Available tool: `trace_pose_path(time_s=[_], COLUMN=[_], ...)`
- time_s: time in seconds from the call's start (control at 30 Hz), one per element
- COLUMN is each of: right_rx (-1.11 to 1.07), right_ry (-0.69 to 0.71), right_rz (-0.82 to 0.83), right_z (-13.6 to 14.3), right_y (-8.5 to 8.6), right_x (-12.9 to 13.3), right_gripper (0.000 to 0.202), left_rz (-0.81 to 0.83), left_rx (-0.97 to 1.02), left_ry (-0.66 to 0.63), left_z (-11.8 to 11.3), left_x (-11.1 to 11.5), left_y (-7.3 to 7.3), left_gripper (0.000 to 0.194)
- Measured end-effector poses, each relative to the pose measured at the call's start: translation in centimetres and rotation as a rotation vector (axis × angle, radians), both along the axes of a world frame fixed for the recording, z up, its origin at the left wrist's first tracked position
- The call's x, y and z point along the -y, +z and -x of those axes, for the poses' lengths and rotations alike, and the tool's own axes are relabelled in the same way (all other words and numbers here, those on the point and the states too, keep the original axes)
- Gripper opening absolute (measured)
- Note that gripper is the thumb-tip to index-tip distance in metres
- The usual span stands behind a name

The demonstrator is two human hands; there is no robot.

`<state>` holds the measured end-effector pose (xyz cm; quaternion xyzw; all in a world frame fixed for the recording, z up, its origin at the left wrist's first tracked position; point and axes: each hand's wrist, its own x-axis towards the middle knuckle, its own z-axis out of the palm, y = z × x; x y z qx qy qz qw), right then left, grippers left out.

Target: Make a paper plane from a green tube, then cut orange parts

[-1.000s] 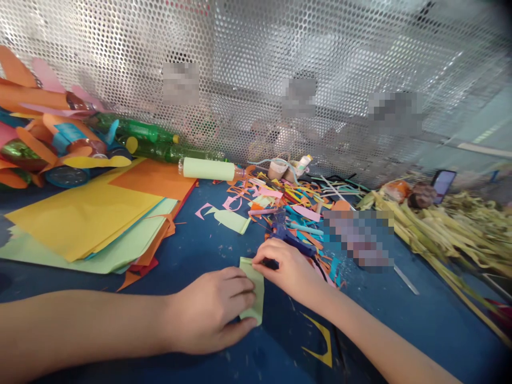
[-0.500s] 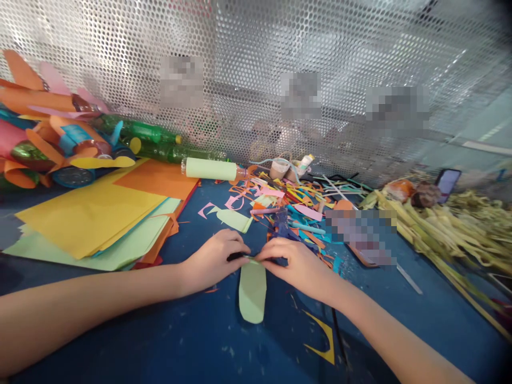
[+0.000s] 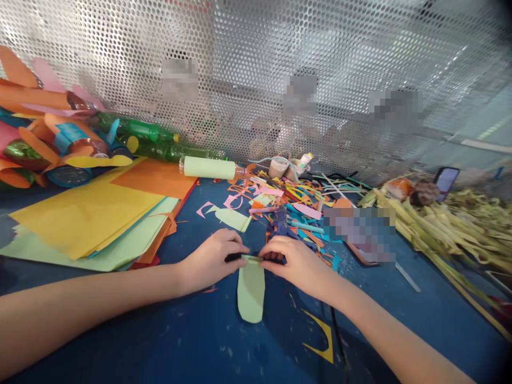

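Observation:
A light green paper cutout (image 3: pixel 251 296) with a rounded near end lies low over the blue table in front of me. Its far edge shows a narrow fold. My left hand (image 3: pixel 214 261) pinches the left corner of that folded edge between thumb and fingers. On the right corner, my right hand (image 3: pixel 290 261) grips in the same way, thumb below and fingers above. Just beyond my hands rests a second green paper cutout (image 3: pixel 232 218), with a folded strip along one end.
Stacked coloured paper (image 3: pixel 92 208) lies at left, below paper-covered bottle models (image 3: pixel 52 128). A green-wrapped bottle (image 3: pixel 210 167) lies behind. Paper scraps (image 3: pixel 298 213) are heaped at centre right, beside a phone (image 3: pixel 362 234). Dry husks (image 3: pixel 448 234) cover the right. A perforated metal screen (image 3: pixel 248 64) stands behind.
My fingers have shifted slightly apart along the far edge of the green cutout, so more of its fold shows between them. The view has moved a little.

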<state>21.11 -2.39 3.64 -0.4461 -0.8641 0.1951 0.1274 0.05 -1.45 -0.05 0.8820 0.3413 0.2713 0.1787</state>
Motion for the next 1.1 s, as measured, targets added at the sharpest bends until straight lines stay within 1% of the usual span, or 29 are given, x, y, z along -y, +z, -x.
trace_pose_path(time_s=[0.23, 0.33, 0.47, 0.53, 0.7, 0.8, 0.87, 0.97, 1.03, 1.1], right_rx=[-0.016, -0.027, -0.059, -0.067, -0.121, -0.158, -0.183, -0.207, -0.218, -0.246], right_ry=[-0.007, -0.004, 0.014, 0.021, -0.003, -0.027, -0.047, -0.082, -0.095, -0.105], right_rz=[0.019, 0.023, 0.048, 0.054, 0.043, 0.049, 0.032, -0.009, -0.021, -0.026], right_z=[-0.1, -0.1, -0.1, -0.1, 0.2, 0.6, 0.8, 1.0, 1.0, 1.1], right_y=[-0.8, -0.8, -0.7, -0.8, -1.0, -0.8, -0.7, -0.8, -1.0, -1.2], right_x=[-0.2, -0.2, -0.2, -0.2, -0.3, -0.1, 0.1, 0.4, 0.5, 0.5], right_gripper=[0.005, 0.004, 0.010, 0.009, 0.004, 0.005, 0.006, 0.007, 0.007, 0.006], left_rz=[0.047, 0.081, 0.115, 0.130, 0.174, 0.208, 0.254, 0.388, 0.470, 0.517], left_rx=[0.003, 0.001, 0.003, 0.007, 0.067, 0.129, 0.180, 0.272, 0.306, 0.313], left_ry=[-0.022, -0.025, -0.066, -0.077, -0.019, -0.012, 0.012, 0.043, 0.040, 0.036], left_z=[0.0, -0.1, -0.1, -0.1, 0.1, 0.2, 0.2, 0.2, 0.2, 0.2], left_x=[-0.1, -0.1, -0.1, -0.1, 0.1, 0.2, 0.2, -0.1, -0.3, -0.5], left_y=[0.3, 0.6, 0.9, 1.0, 1.2, 1.2, 1.1, 0.6, 0.4, 0.3], left_gripper=[0.016, 0.013, 0.011, 0.010, 0.018, 0.024, 0.025, 0.023, 0.020, 0.016])
